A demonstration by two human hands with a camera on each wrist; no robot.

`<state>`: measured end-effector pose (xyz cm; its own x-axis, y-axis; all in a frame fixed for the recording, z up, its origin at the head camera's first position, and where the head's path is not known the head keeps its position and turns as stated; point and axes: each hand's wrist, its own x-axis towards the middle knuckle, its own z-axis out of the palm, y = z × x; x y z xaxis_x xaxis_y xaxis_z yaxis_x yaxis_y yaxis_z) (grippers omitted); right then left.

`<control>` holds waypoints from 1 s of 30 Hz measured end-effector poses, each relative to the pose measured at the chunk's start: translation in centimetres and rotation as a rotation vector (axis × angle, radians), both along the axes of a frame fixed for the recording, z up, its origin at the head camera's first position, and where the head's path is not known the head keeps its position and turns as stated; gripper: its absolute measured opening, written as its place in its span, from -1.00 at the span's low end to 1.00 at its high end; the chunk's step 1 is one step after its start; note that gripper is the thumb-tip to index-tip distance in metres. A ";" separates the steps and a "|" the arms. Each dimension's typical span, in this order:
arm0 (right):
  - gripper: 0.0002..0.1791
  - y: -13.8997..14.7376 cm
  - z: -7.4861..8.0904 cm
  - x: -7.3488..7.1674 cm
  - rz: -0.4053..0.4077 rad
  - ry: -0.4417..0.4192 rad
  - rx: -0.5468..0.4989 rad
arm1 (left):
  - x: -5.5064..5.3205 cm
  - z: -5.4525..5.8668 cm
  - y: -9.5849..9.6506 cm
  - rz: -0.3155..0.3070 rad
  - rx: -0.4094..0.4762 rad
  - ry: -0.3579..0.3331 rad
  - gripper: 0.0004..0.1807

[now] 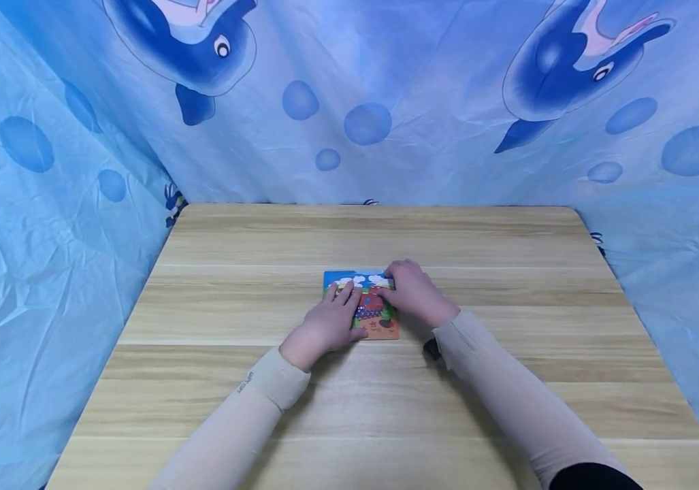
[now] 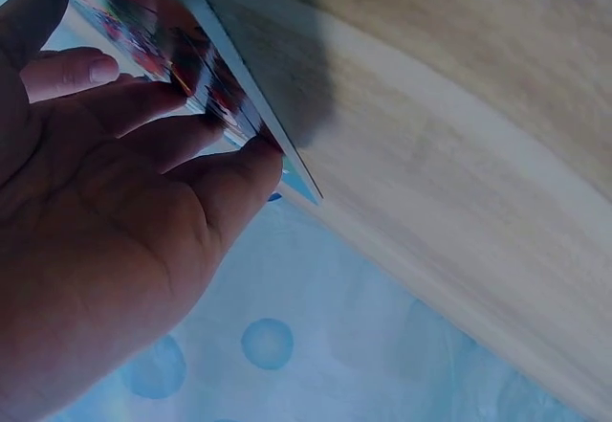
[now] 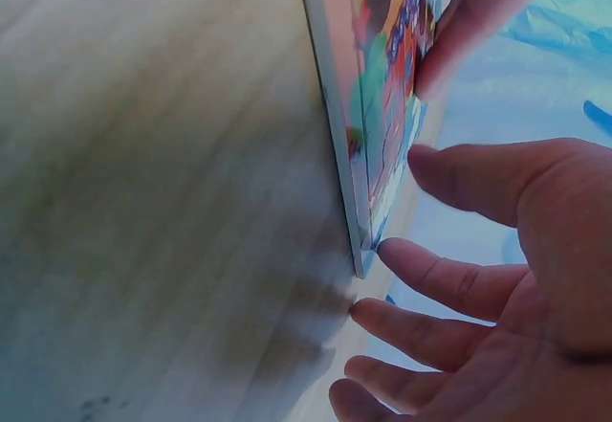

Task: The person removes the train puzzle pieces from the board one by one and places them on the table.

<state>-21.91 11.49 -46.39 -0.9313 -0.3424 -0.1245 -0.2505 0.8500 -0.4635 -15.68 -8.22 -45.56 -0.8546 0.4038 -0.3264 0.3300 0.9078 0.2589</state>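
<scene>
A small square picture board (image 1: pixel 381 328) lies flat near the middle of the table, printed with clouds, a red vehicle-like shape and orange ground. A thin seam runs inside its border in the right wrist view. Across its left part rests my left hand (image 1: pixel 327 323), fingers spread over the picture and thumb by the near edge. My right hand (image 1: pixel 418 294) is at the far right corner, thumb over the picture and index fingertip right at the corner. In the right wrist view the other fingers of that hand (image 3: pixel 564 269) reach out beyond the board (image 3: pixel 373 77), loosely extended.
The light wood-grain table (image 1: pixel 251 272) spreads around the board on every side. A blue curtain (image 1: pixel 435 170) with dolphins and bubbles hangs behind and along both sides. A small black object (image 1: pixel 431 348) shows under the right cuff.
</scene>
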 end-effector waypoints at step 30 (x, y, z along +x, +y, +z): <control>-0.65 0.1 0.2 -1.3 -0.051 -0.029 -0.077 | -0.1 -0.2 0.4 -0.090 -0.040 0.066 -0.24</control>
<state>-23.23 11.55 -46.17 -0.9441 -0.3042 -0.1272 -0.1931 0.8228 -0.5346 -15.81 -7.82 -45.73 -0.8358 0.4678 -0.2875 0.4258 0.8828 0.1984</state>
